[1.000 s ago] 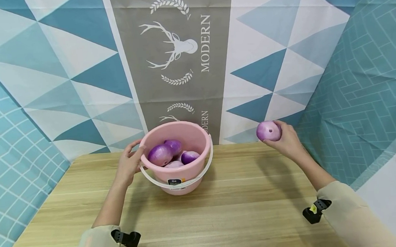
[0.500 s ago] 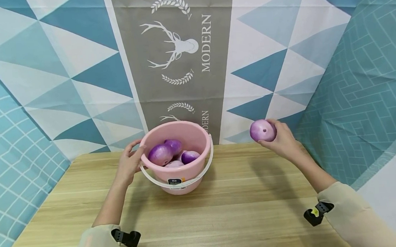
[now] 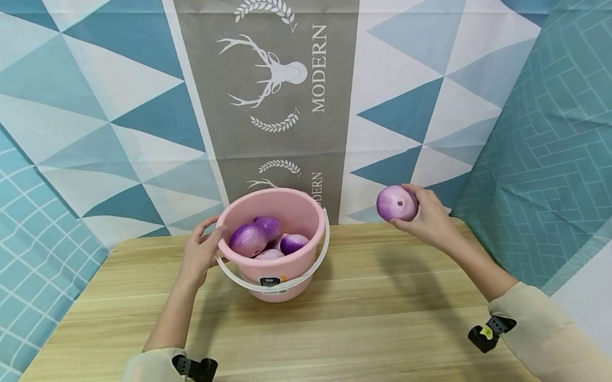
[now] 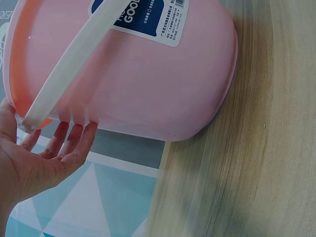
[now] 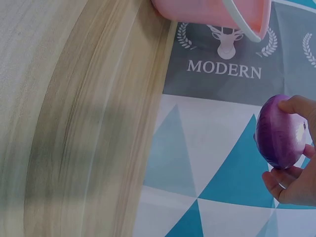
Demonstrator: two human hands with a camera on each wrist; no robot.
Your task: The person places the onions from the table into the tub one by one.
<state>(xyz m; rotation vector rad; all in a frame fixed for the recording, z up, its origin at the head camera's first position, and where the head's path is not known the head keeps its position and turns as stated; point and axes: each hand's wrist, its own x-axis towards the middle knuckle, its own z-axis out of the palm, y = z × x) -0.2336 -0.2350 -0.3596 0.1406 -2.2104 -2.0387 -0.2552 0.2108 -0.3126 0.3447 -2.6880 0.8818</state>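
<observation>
A pink bucket [image 3: 276, 267] with a white handle stands upright on the table, several purple onions [image 3: 249, 240] inside it. My left hand [image 3: 199, 251] grips its left rim, thumb over the edge; in the left wrist view the fingertips [image 4: 88, 132] press the bucket's outer wall. To the right of the bucket, my right hand [image 3: 429, 215] holds a round purple onion [image 3: 396, 203] in the air between thumb and fingers. The right wrist view shows this glossy onion [image 5: 282, 133] side-on, with part of the hand cut off by the frame edge.
The wood-grain table [image 3: 317, 350] ends at a patterned backdrop [image 3: 409, 59] just behind the bucket. The bucket's handle [image 3: 286, 285] hangs down across its front. Blue tiled cloth [image 3: 6, 247] borders the left side, and teal cloth the right.
My right hand has moved steadily left toward the bucket, carrying the onion. The left hand and the bucket have stayed in place.
</observation>
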